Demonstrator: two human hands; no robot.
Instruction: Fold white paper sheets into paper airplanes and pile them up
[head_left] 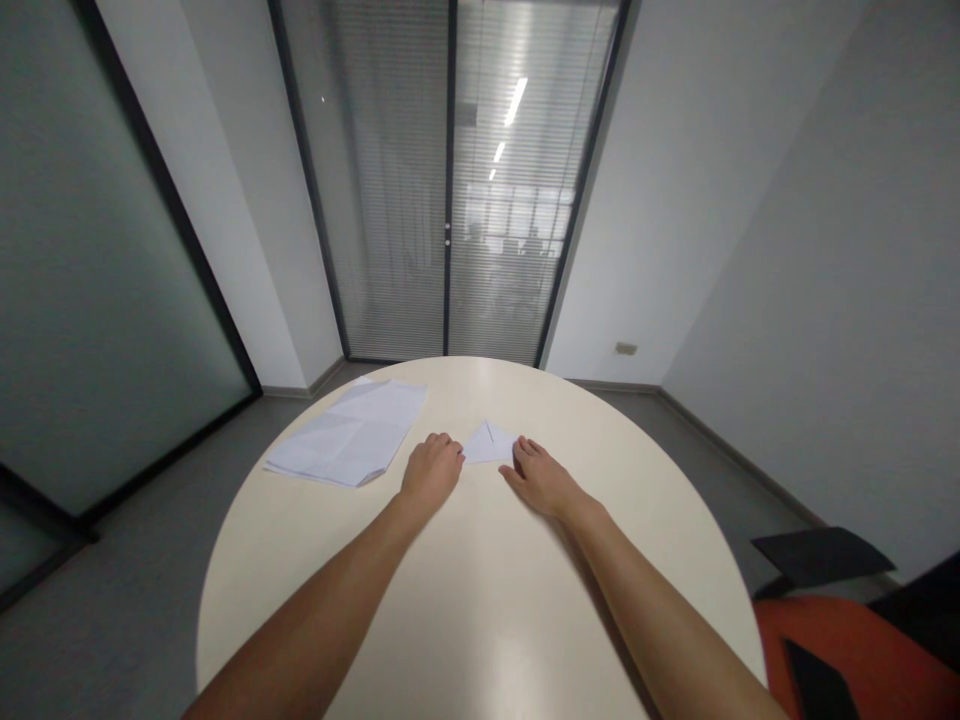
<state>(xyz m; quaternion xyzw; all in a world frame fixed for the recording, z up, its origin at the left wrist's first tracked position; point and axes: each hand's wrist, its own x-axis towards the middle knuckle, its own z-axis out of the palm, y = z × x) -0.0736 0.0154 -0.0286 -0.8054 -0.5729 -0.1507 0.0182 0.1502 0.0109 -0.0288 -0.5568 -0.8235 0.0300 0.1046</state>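
Observation:
A small white piece of folded paper (487, 446), roughly triangular with its point facing away from me, lies on the round table between my hands. A short dark line, perhaps a crease or slit, shows near its middle. My left hand (433, 468) is at the paper's left corner, its fingers curled together and closed on that corner. At the right corner rests my right hand (543, 482), fingers stretched out over the edge and thumb apart. The fingertips partly cover both corners of the paper.
Several creased white paper sheets (352, 430) lie in a loose stack on the left of the round cream table (465, 600). An orange chair (847, 645) with black armrests stands at the right. Beyond the table is a glass partition (397, 200) with blinds.

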